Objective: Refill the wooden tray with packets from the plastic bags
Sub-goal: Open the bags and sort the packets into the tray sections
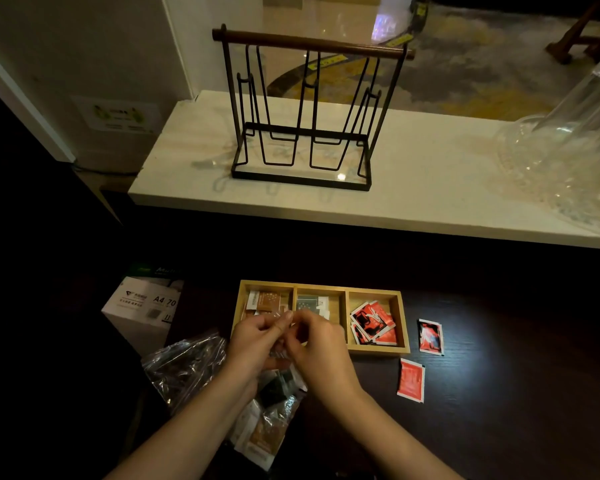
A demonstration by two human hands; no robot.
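The wooden tray (pixel 374 349) sits mid-tabletop (pixel 516 393), three compartments side by side: brown packets (pixel 269 301) left, grey packets (pixel 309 302) middle, red packets (pixel 373 323) right. Both hands meet over its 7 o'clock corner, left hand (pixel 253 341) and right hand (pixel 317 344) pinching the mouth of a clear plastic bag (pixel 274 403), probably to open it. A second bag (pixel 184 365) lies at 9 o'clock. Two loose red packets (pixel 430 336) rest at 3 and 5 o'clock, seemingly overflow.

Both hands (pixel 257 337) (pixel 317 341) cover wooden tray (pixel 378 350) front-left rim, can't tell what fingers (pixel 284 318) pinch. Glass vase (pixel 561 161) cut off right. Paper box (pixel 142 306) print mostly unreadable.
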